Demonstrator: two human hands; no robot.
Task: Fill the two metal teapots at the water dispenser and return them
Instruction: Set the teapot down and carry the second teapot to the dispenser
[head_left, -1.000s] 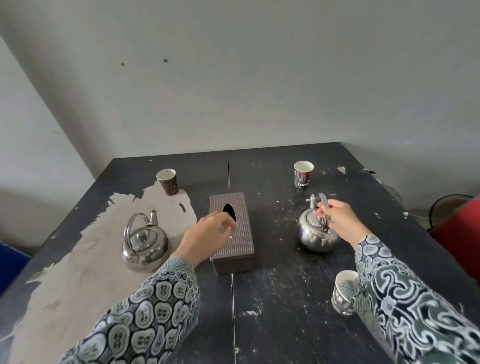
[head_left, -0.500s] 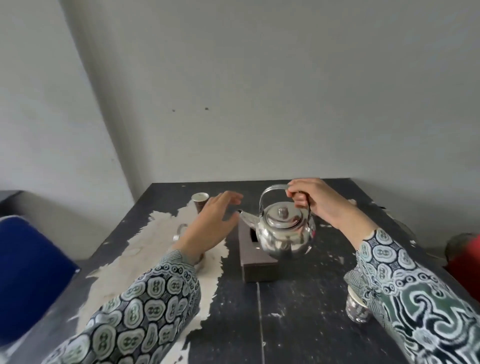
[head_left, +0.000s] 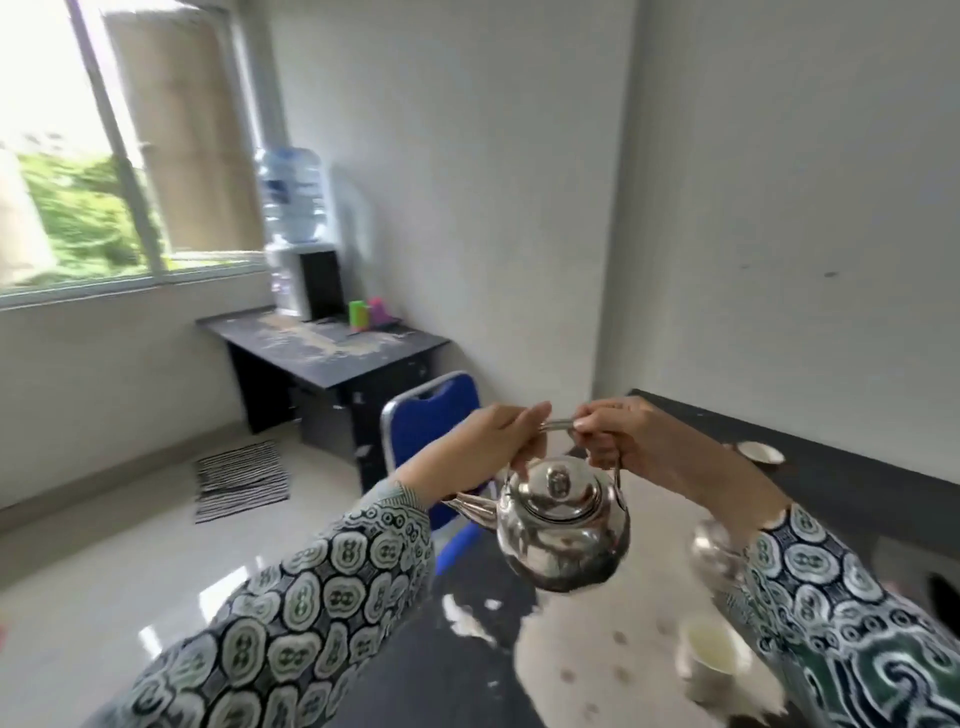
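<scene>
Hands: your left hand (head_left: 483, 447) and right hand (head_left: 623, 441) both clamp the shiny round steel teapot (head_left: 563, 525) handle; likely swapping grip for the dispenser.

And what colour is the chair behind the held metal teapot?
Blue, with a silver metal frame; the blue chair shows in the head view.

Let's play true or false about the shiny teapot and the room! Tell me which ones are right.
1. Both hands, left hand and right hand, hold the teapot by its handle. True.
2. The teapot's lid is off. False: the lid sits on top.
3. The water dispenser stands on a dark desk near the window. True.
4. The chair is red. False: it is blue.
5. The teapot rests on the table. False: it hangs in the air above it.
</scene>
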